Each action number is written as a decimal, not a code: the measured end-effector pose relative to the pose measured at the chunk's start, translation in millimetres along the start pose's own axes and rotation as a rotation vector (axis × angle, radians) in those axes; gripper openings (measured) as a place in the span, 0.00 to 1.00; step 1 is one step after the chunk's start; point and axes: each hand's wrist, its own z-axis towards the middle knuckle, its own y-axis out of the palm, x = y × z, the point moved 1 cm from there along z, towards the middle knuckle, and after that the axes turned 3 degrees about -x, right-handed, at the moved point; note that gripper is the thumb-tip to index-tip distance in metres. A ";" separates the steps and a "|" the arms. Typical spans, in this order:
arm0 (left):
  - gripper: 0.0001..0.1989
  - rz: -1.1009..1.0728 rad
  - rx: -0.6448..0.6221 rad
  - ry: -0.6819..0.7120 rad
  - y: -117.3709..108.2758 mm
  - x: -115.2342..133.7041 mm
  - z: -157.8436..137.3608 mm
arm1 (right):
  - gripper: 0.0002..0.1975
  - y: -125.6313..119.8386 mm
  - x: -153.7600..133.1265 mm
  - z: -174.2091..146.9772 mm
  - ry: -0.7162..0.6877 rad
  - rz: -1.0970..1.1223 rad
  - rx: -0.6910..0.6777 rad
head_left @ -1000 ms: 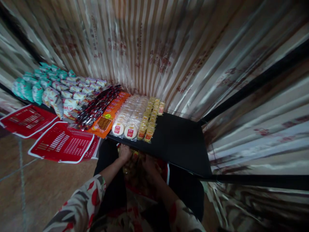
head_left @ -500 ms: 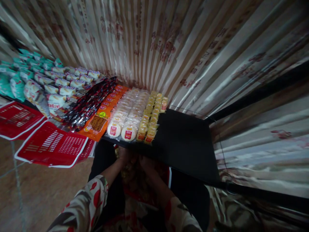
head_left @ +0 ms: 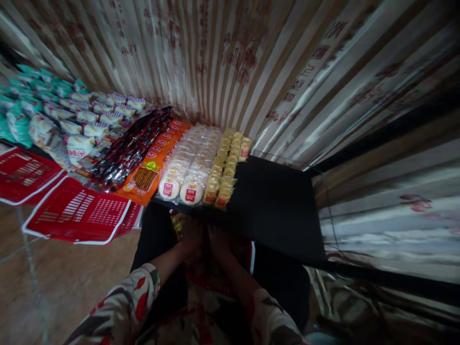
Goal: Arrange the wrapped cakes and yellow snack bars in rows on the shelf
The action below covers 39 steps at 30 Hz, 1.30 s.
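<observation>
My left hand point(head_left: 193, 239) and my right hand point(head_left: 218, 242) are close together below the front edge of the black table point(head_left: 280, 211), over my lap. Both reach into a red bag point(head_left: 246, 251) lying there. Some gold-wrapped snacks point(head_left: 177, 224) show beside my left hand. The fingers of both hands are lost in shadow, so whether they hold anything cannot be seen. On the table above them stand two main rows of small yellow-wrapped snacks point(head_left: 225, 175), next to rows of round white crackers in clear wrappers point(head_left: 191, 189).
Further left are an orange snack bag point(head_left: 143, 179), dark red-black packets point(head_left: 124, 160), white packets point(head_left: 86, 129) and green packets point(head_left: 19, 122). Red printed bags point(head_left: 82, 211) hang at the table's front left. A striped curtain point(head_left: 215, 57) and a dark bar point(head_left: 388, 129) border the table.
The view has shifted slightly, and the table's contents sit a little higher in it. My left hand has moved slightly right, exposing gold wrappers at its left. My right hand stays near it.
</observation>
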 end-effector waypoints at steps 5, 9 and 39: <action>0.20 0.058 -0.050 0.000 -7.7 -3.3 8.6 | 0.24 -6.8 5.5 -19.5 0.009 0.004 0.073; 0.19 0.064 -0.106 -0.129 -15.5 -11.9 25.6 | 0.23 -14.8 2.4 -25.0 0.022 0.043 0.078; 0.15 -0.252 -0.104 0.069 -51.4 38.4 -54.4 | 0.10 -56.1 16.6 -97.7 -0.068 0.381 0.546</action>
